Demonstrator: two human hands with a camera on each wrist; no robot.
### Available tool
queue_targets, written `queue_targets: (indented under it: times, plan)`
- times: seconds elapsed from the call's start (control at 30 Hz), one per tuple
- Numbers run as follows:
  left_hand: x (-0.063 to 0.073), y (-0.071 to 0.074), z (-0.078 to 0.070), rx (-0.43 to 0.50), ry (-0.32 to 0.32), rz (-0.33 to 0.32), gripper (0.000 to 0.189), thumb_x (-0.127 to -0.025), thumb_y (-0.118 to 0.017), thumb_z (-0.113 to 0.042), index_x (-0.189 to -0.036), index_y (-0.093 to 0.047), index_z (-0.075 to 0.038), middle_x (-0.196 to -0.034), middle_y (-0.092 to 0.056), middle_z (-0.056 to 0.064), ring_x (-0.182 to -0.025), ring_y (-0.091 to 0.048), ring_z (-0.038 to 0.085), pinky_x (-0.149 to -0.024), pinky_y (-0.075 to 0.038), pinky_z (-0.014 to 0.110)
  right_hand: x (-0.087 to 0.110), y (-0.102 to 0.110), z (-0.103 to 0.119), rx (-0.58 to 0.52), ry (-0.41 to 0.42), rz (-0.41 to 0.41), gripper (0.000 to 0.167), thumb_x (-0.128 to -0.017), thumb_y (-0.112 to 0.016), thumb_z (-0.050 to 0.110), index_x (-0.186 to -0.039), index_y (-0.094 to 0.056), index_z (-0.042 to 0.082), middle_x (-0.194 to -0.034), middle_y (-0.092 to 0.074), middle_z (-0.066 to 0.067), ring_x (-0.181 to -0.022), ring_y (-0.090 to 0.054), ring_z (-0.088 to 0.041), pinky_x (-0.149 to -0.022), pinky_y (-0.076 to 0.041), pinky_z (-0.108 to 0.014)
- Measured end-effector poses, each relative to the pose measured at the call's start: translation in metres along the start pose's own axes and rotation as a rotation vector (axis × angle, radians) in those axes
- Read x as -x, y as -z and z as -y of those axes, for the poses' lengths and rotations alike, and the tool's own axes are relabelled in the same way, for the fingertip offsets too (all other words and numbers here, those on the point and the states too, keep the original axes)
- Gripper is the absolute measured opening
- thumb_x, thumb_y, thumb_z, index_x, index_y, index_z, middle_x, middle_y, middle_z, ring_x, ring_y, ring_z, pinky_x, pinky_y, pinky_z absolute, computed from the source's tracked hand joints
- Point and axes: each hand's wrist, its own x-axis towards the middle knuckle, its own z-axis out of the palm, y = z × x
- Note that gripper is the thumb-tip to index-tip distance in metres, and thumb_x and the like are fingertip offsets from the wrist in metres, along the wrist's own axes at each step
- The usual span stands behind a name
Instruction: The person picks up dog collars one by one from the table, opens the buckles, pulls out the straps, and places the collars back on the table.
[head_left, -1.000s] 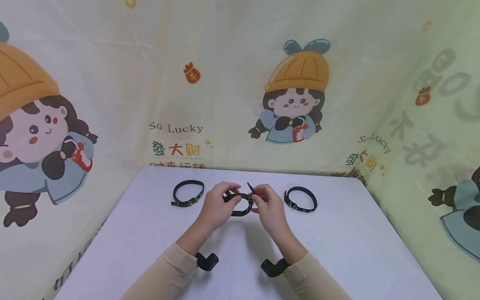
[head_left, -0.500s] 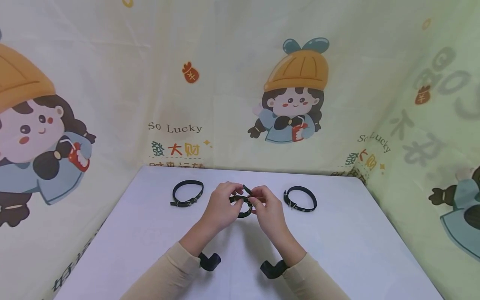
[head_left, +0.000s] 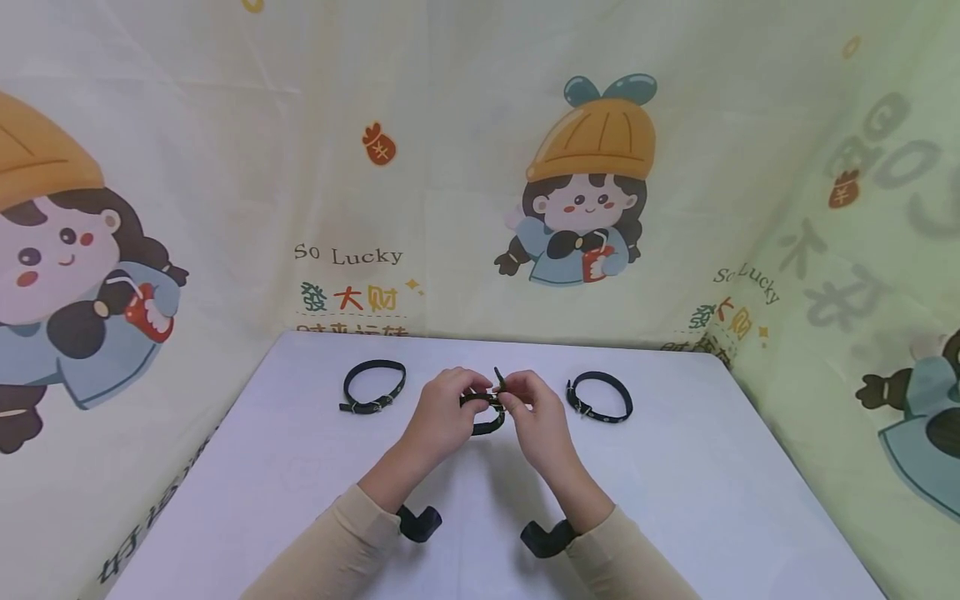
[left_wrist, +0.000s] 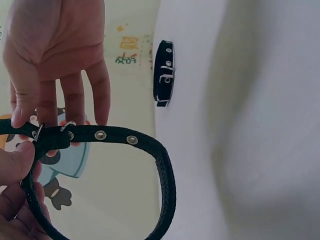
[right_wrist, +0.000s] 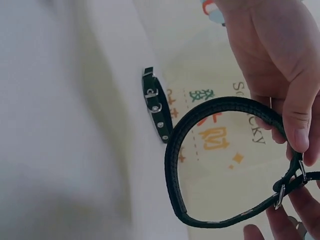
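Above the middle of the table, both hands hold a dark green collar (head_left: 489,428) bent into a loop. My left hand (head_left: 442,412) pinches its band between thumb and fingers. On the other side, my right hand (head_left: 542,417) pinches it close to the metal buckle (left_wrist: 38,132). The strap's loose end (head_left: 499,379) sticks up between the hands. Metal eyelets (left_wrist: 101,135) line the band in the left wrist view, where my right thumb (left_wrist: 20,157) lies by the buckle. From the right wrist view, my right thumb (right_wrist: 300,132) presses on the band. Fingers partly hide the fastening.
One buckled dark collar (head_left: 375,387) lies on the white table (head_left: 300,517) left of the hands, another collar (head_left: 600,398) to the right. A printed cloth (head_left: 450,192) hangs behind and at the sides. Black curved pieces (head_left: 420,523) sit at both wrists.
The hands with the collar have come slightly closer together, mainly by the left hand moving right. The strap's loose end leaned left half a second ago and now stands more upright.
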Motion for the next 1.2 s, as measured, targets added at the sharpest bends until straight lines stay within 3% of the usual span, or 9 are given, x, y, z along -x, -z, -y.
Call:
queue_targets:
  times: [0.2,0.53,0.77,1.03,1.2]
  plan:
    - [0.0007,0.0004,-0.0012,0.011,-0.014,0.003,0.024,-0.092,-0.082,0.002,-0.11,-0.079,-0.014,-0.104,-0.075,0.0,-0.102,-0.068,0.02,-0.08,-0.058,0.028,-0.0006,-0.0005,-0.0009,-0.101,-0.041,0.021,0.016,-0.105,-0.068,0.005,-0.121,-0.067,0.004,-0.116,-0.073,-0.011,-0.109,-0.073,-0.025,-0.092,-0.066,-0.042]
    - [0.0013,0.0002,-0.0005,0.035,0.0,0.02,0.026,-0.092,-0.081,0.003,-0.111,-0.079,-0.014,-0.105,-0.074,-0.001,-0.105,-0.068,0.025,-0.081,-0.058,0.029,0.0003,0.0009,0.0018,-0.137,-0.049,0.014,0.018,-0.104,-0.068,0.002,-0.121,-0.065,0.003,-0.114,-0.071,-0.014,-0.108,-0.073,-0.026,-0.094,-0.065,-0.048]
    - [0.0009,-0.0011,0.0009,0.036,0.007,0.015,0.027,-0.091,-0.082,0.002,-0.112,-0.08,-0.016,-0.105,-0.074,-0.003,-0.103,-0.065,0.015,-0.082,-0.058,0.028,0.0002,0.0031,0.0048,-0.173,-0.059,0.01,0.017,-0.104,-0.067,0.0,-0.12,-0.065,0.004,-0.114,-0.071,-0.015,-0.107,-0.074,-0.024,-0.092,-0.066,-0.044]
    - [-0.0003,-0.0014,0.0021,0.047,0.014,0.044,0.026,-0.092,-0.081,0.004,-0.109,-0.078,-0.016,-0.107,-0.074,-0.002,-0.107,-0.068,0.024,-0.085,-0.056,0.032,0.0008,0.0035,0.0044,-0.181,-0.072,0.012,0.016,-0.105,-0.065,0.002,-0.121,-0.065,0.003,-0.116,-0.072,-0.013,-0.108,-0.075,-0.023,-0.091,-0.066,-0.041]
    - [-0.0018,-0.0005,0.0025,0.028,0.01,0.07,0.023,-0.093,-0.08,0.003,-0.107,-0.077,-0.016,-0.107,-0.073,-0.001,-0.107,-0.066,0.022,-0.086,-0.054,0.034,0.0011,0.0037,0.0046,-0.181,-0.066,0.019,0.016,-0.106,-0.065,0.004,-0.121,-0.065,0.003,-0.117,-0.073,-0.012,-0.109,-0.075,-0.024,-0.092,-0.066,-0.043]
